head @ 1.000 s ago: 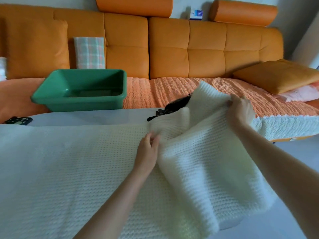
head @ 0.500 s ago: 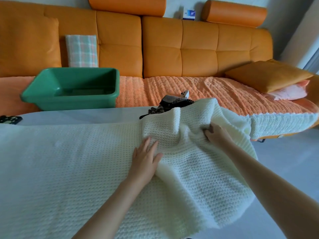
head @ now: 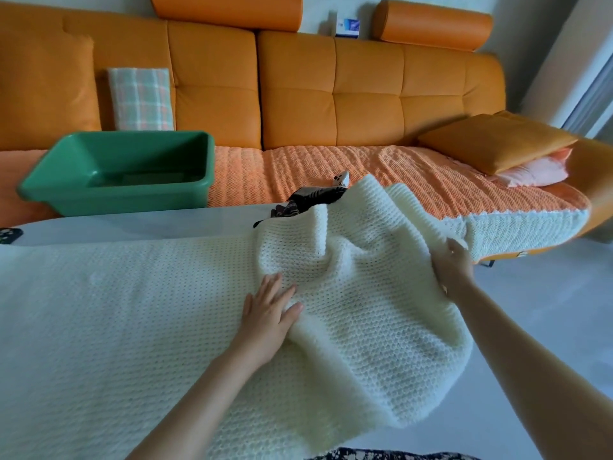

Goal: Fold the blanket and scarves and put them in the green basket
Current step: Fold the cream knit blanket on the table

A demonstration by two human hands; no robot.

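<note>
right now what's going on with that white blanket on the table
A person is folding the white knit blanket spread over the table. The left hand presses flat on it, while the right hand grips a doubled-over part at its right end. A dark striped scarf lies bunched at the table's far edge, partly under the blanket. The green basket sits on the sofa beyond.
</note>
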